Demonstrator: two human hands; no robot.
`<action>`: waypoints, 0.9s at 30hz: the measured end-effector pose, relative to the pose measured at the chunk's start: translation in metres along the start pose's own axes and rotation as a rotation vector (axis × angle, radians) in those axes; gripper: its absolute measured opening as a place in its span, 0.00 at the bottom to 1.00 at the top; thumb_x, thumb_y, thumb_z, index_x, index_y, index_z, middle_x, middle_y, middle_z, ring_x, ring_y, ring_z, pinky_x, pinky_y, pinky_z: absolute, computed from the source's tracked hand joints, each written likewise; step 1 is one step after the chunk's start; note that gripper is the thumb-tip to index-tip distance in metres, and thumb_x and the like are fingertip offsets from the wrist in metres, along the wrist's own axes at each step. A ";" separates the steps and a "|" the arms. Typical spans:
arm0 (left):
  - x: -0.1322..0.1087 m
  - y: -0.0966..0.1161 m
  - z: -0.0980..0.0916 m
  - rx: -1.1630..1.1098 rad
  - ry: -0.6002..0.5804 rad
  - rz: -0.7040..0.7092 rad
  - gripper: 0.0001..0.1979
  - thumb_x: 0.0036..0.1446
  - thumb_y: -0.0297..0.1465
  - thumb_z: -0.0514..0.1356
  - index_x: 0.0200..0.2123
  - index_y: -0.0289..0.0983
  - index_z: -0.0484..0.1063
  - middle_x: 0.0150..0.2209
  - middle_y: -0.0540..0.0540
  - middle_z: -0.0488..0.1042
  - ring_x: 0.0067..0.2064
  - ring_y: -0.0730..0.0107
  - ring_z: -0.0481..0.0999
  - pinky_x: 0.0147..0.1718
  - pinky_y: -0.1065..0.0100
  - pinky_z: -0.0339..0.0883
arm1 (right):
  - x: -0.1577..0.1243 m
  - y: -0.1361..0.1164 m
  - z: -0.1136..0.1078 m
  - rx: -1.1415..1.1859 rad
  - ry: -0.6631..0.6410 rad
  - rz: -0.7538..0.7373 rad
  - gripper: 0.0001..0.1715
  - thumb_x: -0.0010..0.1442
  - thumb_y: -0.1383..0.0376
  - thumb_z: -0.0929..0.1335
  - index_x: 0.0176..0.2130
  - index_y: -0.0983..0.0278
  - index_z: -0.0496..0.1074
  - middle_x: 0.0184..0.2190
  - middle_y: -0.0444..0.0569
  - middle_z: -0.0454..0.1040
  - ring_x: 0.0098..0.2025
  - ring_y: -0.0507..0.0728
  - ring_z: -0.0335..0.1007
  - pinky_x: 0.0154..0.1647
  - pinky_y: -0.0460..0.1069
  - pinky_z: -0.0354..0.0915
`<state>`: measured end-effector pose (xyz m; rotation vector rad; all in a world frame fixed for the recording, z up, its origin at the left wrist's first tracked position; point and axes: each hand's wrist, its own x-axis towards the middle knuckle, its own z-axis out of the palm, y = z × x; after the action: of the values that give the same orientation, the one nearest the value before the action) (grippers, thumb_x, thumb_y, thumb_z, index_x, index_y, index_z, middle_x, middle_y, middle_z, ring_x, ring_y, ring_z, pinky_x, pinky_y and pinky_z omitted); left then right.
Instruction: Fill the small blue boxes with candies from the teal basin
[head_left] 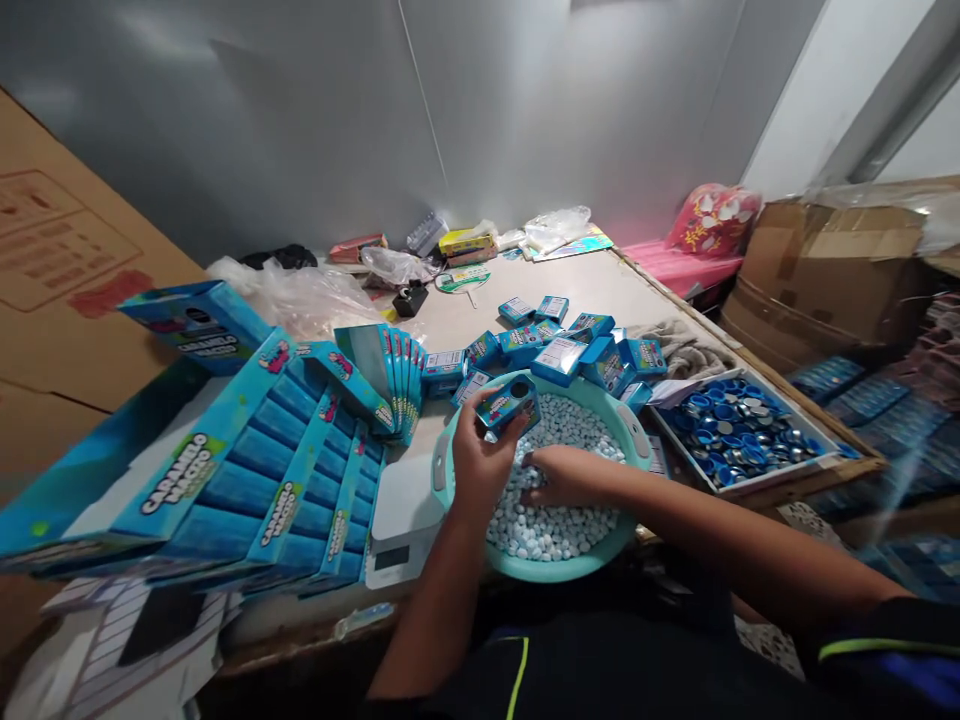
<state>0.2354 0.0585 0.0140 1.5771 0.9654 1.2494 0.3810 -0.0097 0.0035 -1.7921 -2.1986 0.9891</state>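
Observation:
My left hand (484, 445) is closed around a small blue candy box (510, 403), tilted over the left part of a mint-green basin (574, 568). Pale blue and white candies (544, 525) fill the basin. Among them is my right hand (553, 474), its fingers curled and partly hidden, so I cannot make out whether candies are in its grip. Several more small blue boxes (561, 358) lie in a loose pile just behind the basin. Left of the basin sits a white digital scale (405, 510).
Blue display cartons (202, 470) stand in rows at the left, beside fanned flat cartons (401, 375). A shallow tray (750, 487) of blue and silver caps is at the right. Plastic bags (555, 228) lie at the back. Large cardboard boxes (817, 260) flank the table.

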 end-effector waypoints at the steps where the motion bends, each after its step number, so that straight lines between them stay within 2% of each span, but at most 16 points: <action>1: 0.001 -0.006 0.000 0.019 -0.053 0.001 0.27 0.51 0.39 0.75 0.53 0.39 0.76 0.47 0.43 0.81 0.43 0.61 0.83 0.45 0.63 0.79 | 0.001 -0.001 0.000 -0.008 0.023 0.013 0.23 0.62 0.56 0.74 0.53 0.66 0.78 0.47 0.59 0.81 0.48 0.68 0.79 0.45 0.52 0.69; 4: 0.000 -0.021 -0.009 0.046 -0.140 -0.047 0.28 0.49 0.40 0.76 0.53 0.39 0.77 0.45 0.44 0.82 0.43 0.59 0.83 0.45 0.62 0.80 | 0.000 0.000 0.000 0.019 0.097 0.001 0.15 0.61 0.61 0.72 0.46 0.65 0.80 0.42 0.57 0.82 0.42 0.64 0.78 0.40 0.51 0.66; 7: -0.001 -0.028 -0.017 0.038 -0.112 -0.098 0.35 0.48 0.40 0.77 0.58 0.38 0.74 0.46 0.42 0.82 0.47 0.56 0.84 0.50 0.58 0.79 | -0.006 0.006 -0.002 0.188 0.175 -0.032 0.11 0.60 0.65 0.71 0.42 0.64 0.81 0.33 0.49 0.80 0.34 0.57 0.73 0.36 0.49 0.62; 9: 0.000 -0.030 -0.019 0.035 -0.088 -0.116 0.38 0.47 0.40 0.77 0.60 0.38 0.73 0.47 0.41 0.82 0.49 0.54 0.83 0.53 0.55 0.78 | -0.009 0.010 -0.006 0.373 0.283 -0.055 0.11 0.60 0.64 0.70 0.40 0.63 0.81 0.29 0.46 0.77 0.30 0.54 0.68 0.33 0.48 0.60; 13: 0.003 -0.029 -0.019 0.061 -0.110 -0.140 0.29 0.47 0.38 0.76 0.53 0.39 0.79 0.46 0.41 0.83 0.50 0.52 0.83 0.55 0.54 0.78 | -0.008 0.006 -0.023 0.838 0.560 -0.077 0.15 0.58 0.54 0.72 0.35 0.63 0.78 0.23 0.42 0.68 0.23 0.50 0.58 0.23 0.46 0.53; 16: 0.003 -0.027 -0.018 0.030 -0.167 -0.150 0.28 0.46 0.37 0.76 0.51 0.38 0.80 0.46 0.42 0.83 0.51 0.52 0.83 0.56 0.53 0.77 | 0.007 -0.008 -0.042 1.182 0.734 -0.148 0.16 0.55 0.52 0.73 0.35 0.63 0.75 0.20 0.38 0.61 0.20 0.48 0.53 0.19 0.45 0.48; 18: 0.001 -0.025 -0.018 -0.012 -0.239 -0.171 0.28 0.44 0.36 0.77 0.51 0.37 0.80 0.46 0.42 0.83 0.50 0.52 0.83 0.55 0.54 0.78 | 0.019 -0.017 -0.052 1.332 0.833 -0.212 0.16 0.54 0.54 0.73 0.36 0.62 0.74 0.20 0.37 0.60 0.19 0.48 0.53 0.18 0.44 0.47; 22: -0.002 -0.023 -0.018 -0.036 -0.331 -0.214 0.29 0.43 0.35 0.77 0.51 0.37 0.81 0.45 0.43 0.83 0.48 0.53 0.84 0.52 0.56 0.79 | 0.039 -0.025 -0.054 1.403 0.958 -0.260 0.15 0.55 0.54 0.73 0.37 0.62 0.73 0.21 0.38 0.63 0.19 0.49 0.57 0.19 0.45 0.53; 27: -0.002 -0.025 -0.017 0.014 -0.379 -0.197 0.28 0.44 0.34 0.76 0.51 0.38 0.81 0.47 0.42 0.83 0.49 0.53 0.83 0.53 0.55 0.78 | 0.042 -0.017 -0.042 1.339 0.979 -0.205 0.16 0.58 0.52 0.72 0.39 0.62 0.74 0.22 0.41 0.70 0.22 0.52 0.63 0.24 0.47 0.60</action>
<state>0.2166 0.0671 -0.0088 1.6117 0.8596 0.7740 0.3763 0.0441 0.0335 -0.9510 -0.6976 0.8514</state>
